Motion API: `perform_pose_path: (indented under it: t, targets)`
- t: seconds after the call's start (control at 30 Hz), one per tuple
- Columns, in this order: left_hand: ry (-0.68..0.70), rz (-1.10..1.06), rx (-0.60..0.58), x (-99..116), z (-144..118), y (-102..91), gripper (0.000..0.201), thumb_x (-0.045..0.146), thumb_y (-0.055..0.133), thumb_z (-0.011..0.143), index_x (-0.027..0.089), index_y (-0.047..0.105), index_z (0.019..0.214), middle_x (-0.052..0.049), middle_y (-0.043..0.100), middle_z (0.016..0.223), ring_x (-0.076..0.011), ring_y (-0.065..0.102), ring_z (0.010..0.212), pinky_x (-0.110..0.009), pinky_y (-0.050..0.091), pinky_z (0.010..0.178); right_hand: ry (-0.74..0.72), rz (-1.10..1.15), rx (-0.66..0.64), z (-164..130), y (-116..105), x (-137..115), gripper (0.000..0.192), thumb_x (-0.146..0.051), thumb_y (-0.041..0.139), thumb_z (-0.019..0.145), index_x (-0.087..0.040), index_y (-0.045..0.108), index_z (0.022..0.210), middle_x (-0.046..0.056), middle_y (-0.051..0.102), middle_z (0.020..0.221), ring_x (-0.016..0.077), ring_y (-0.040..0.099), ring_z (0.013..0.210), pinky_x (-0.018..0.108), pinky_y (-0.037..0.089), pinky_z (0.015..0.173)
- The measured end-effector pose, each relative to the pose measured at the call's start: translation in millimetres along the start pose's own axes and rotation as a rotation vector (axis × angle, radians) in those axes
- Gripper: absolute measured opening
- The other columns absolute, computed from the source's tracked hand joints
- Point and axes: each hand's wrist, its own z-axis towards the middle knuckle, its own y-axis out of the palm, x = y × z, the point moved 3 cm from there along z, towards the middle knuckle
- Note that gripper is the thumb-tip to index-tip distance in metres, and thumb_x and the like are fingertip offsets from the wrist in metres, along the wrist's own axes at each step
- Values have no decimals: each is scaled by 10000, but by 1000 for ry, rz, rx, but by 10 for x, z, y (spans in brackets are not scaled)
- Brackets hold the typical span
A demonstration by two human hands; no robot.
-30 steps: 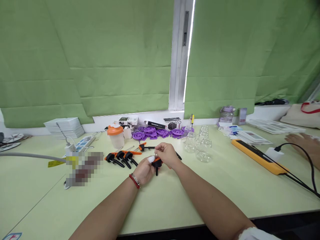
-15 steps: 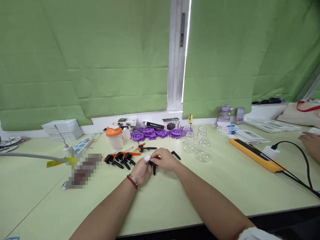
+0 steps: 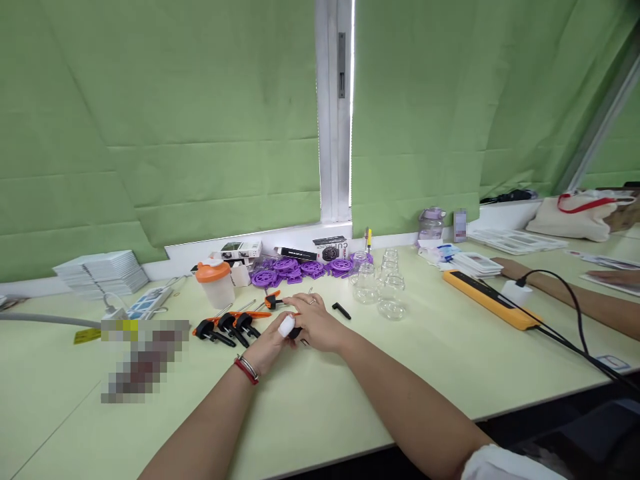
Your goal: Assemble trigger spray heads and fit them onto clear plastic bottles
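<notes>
Since the earlier pictures both hands have dropped lower onto the table [image 3: 350, 400] and drawn together, so the small black and orange clamp [image 3: 296, 331] they were working on is now almost covered, and a co-worker's forearm [image 3: 575, 300] has come further in, well off to the right of the hands.

The pale green table spreads under both forearms. Beyond the hands, against the wall, lies a heap of purple plastic discs [image 3: 300, 270], and just right of it stands a cluster of clear glass jars [image 3: 385, 293]. To the left of the left hand a row of black and orange clamps [image 3: 225, 327] lies side by side, with an orange-lidded cup [image 3: 215, 283] beyond them.

The left hand [image 3: 267, 343], a white wrap on its thumb and a red band at the wrist, curls against the clamp from the left. The right hand [image 3: 315, 323] lies over it from the right, fingers bent around it; both hands grasp it between them. A small black piece [image 3: 341, 311] lies just right of the right hand.
</notes>
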Motion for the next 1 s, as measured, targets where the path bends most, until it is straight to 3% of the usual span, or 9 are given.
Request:
perform_pose_path:
  t: [0.13,0.27,0.37,0.47,0.53,0.63,0.7,0.8,1.0]
  targets:
    - [-9,181,-52,14,-9,50,304,350,720,697,159,642,920,-46,595,686,-148,521,585,-257,423,528,21,73,-67,-18,2,59,144,-195,638,759,-248,730,856,25,276,1497,289,176,1365,504,104,1063]
    - [-7,252,-80,-42,4,111,281,314,735,670,145,633,871,-24,571,672,-125,494,554,-285,452,558,12,144,-49,-24,59,97,224,-226,719,692,-288,721,908,21,216,1525,319,117,1389,525,128,1056]
    - [-28,243,-61,-70,20,102,281,278,744,648,146,625,865,-18,565,700,-120,499,564,-286,456,565,-8,187,-44,-32,42,128,281,-228,723,685,-292,710,958,19,179,1536,315,103,1397,509,149,1067]
    - [-7,220,45,-52,47,27,274,266,746,634,153,614,847,-2,543,687,-116,502,567,-265,439,548,40,245,47,-44,-100,260,482,-195,700,691,-319,624,1150,20,219,1524,285,156,1392,487,187,1077]
    - [3,218,140,-39,64,-36,261,267,747,628,158,605,817,1,538,708,-110,499,568,-260,434,541,149,285,193,-75,-222,437,507,-200,675,717,-276,580,1210,62,364,1454,258,308,1331,448,267,1054]
    - [8,232,219,-30,78,-88,251,265,749,621,157,595,787,-11,543,765,-115,504,620,-259,444,559,491,262,348,-201,-282,787,297,-217,570,799,-184,626,1089,100,620,1151,206,574,1021,353,431,873]
    - [14,239,231,-32,81,-93,251,262,747,623,157,589,787,-16,544,787,-122,508,661,-259,451,579,734,180,282,-326,-206,982,245,-255,569,797,-149,644,1005,113,659,1023,203,609,864,312,450,738]
    - [-3,247,219,-46,82,-88,258,269,737,640,159,572,804,-9,537,780,-124,514,684,-267,462,610,914,77,119,-491,-43,1128,263,-338,618,753,-141,653,924,115,669,923,210,610,793,270,409,617]
    - [-48,186,212,-85,98,-133,295,291,732,657,163,548,849,10,518,781,-116,535,684,-281,491,625,991,-16,25,-573,78,1148,172,-275,629,727,-162,654,855,98,663,891,207,606,779,252,343,560]
